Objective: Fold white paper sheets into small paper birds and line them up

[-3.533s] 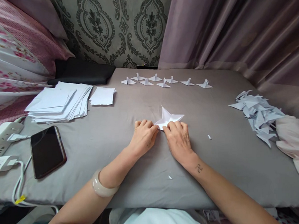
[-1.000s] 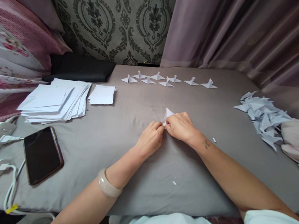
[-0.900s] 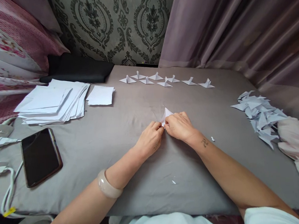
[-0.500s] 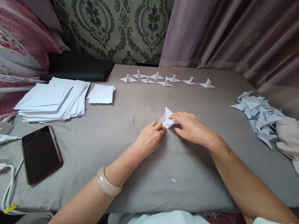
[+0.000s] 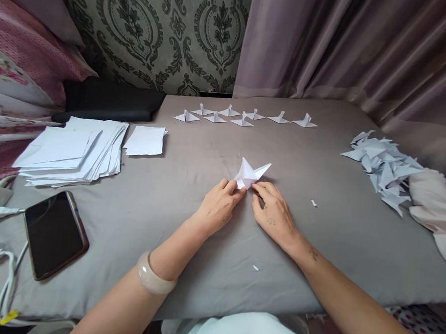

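Note:
A white folded paper (image 5: pixel 247 174) with several pointed tips lies on the grey cloth in front of me. One tip points away from me and a longer one reaches out to the right. My left hand (image 5: pixel 220 203) is closed on its lower left part, which the fingers partly cover. The curled fingers of my right hand (image 5: pixel 273 211) meet the paper's near edge, thumb and forefinger close together. Farther back, several small folded paper cranes (image 5: pixel 243 119) stand in loose rows.
Stacks of white paper sheets (image 5: pixel 69 155) and smaller squares (image 5: pixel 146 141) lie on the left, beyond a phone (image 5: pixel 56 234) and white cables (image 5: pixel 8 288). A heap of folded paper pieces (image 5: pixel 385 166) is at right, beside a pale cloth (image 5: pixel 432 203). Paper scraps (image 5: pixel 313 203) lie nearby.
My right hand has drawn back toward me from the paper's right side to its near edge, uncovering the right tip. A small scrap now shows to the right. The view shifted slightly.

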Demonstrator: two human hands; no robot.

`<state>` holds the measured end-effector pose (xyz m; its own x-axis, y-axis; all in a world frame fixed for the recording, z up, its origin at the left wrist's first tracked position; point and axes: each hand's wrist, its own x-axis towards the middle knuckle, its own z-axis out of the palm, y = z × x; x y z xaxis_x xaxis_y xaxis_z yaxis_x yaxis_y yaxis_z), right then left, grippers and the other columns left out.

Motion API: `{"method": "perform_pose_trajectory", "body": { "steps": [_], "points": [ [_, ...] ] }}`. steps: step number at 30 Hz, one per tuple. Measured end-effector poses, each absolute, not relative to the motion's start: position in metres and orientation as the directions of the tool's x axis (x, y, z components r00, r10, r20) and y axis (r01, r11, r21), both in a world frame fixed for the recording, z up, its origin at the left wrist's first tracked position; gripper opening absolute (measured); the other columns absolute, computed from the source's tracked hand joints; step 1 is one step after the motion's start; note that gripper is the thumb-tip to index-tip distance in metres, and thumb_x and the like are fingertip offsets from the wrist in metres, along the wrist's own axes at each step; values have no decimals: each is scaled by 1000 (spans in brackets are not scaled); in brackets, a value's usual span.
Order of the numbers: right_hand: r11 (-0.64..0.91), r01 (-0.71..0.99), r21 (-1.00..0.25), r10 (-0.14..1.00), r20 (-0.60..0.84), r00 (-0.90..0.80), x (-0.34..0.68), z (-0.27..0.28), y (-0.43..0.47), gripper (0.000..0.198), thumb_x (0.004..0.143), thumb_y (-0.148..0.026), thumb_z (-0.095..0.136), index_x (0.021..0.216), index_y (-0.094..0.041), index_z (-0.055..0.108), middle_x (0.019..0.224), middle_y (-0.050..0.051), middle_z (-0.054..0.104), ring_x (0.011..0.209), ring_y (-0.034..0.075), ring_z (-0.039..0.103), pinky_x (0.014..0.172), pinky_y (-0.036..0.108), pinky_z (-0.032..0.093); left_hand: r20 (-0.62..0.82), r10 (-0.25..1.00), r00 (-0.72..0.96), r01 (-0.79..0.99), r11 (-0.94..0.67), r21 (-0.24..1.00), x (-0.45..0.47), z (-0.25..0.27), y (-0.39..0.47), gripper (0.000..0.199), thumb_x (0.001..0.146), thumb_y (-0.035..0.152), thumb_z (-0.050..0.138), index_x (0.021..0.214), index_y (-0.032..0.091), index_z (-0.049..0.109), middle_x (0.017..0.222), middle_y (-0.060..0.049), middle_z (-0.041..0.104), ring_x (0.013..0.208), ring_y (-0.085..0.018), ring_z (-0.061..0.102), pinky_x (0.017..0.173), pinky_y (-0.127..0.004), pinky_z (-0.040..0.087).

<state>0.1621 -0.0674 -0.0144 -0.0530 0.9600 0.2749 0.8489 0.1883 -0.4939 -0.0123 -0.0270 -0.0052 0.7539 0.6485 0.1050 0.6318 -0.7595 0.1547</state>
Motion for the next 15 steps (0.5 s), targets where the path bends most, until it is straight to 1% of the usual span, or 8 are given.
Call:
{"method": "perform_pose_trajectory", "body": {
  "steps": [4,8,11,15],
  "points": [
    [216,861,-461,956,277,-91,157,-13,-69,43,83,-10,41,121,-17,60,110,11,62,99,23,57,89,38,47,115,624,773,614,-782,109,-12,-4,-29,43,87,5,36,128,10,49,109,-13,53,93,-22,46,86,-34,43],
    [214,869,-446,964,241,-113,156,-10,-71,47,82,-7,41,122,-19,60,111,10,61,98,23,56,89,39,46,86,650,755,640,-759,120,-13,-5,-31,46,86,6,37,132,8,46,108,-14,53,94,-23,47,86,-34,44],
    [202,866,-456,970,216,-113,156,-8,-72,46,82,-8,41,121,-21,61,112,10,60,98,23,55,88,38,46,84,653,753,640,-755,142,-14,-7,-32,45,87,7,38,132,9,45,108,-14,54,98,-23,48,88,-35,45],
    [218,868,-447,970,201,-140,156,-6,-72,42,83,-8,41,116,-22,64,112,9,61,98,23,55,88,38,45,115,633,765,621,-773,129,-18,-8,-34,41,86,7,38,126,10,49,112,-13,55,105,-23,48,93,-35,46]
  ]
}}
